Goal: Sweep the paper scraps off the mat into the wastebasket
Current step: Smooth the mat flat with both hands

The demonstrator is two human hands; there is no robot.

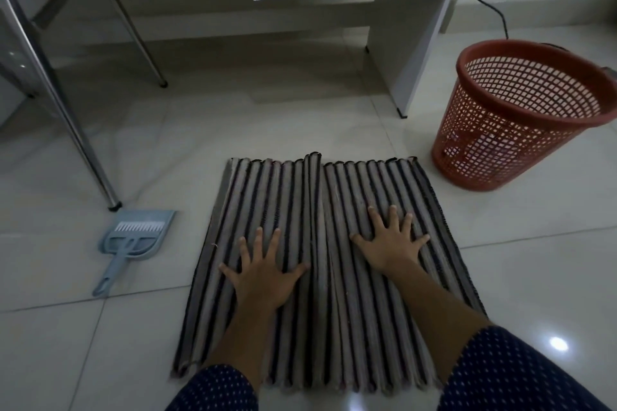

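A grey mat with black stripes lies flat on the tiled floor in front of me. My left hand rests palm down on its left half, fingers spread. My right hand lies palm down on its right half, fingers spread too. Neither hand holds anything. No paper scraps show on the mat. A red mesh wastebasket stands upright on the floor past the mat's far right corner. A light blue dustpan with a small brush clipped in it lies on the floor left of the mat.
A white desk stands behind the mat, one leg close to the wastebasket. Metal chair legs rise at the left, one foot just beyond the dustpan. A black cable runs along the floor behind the wastebasket.
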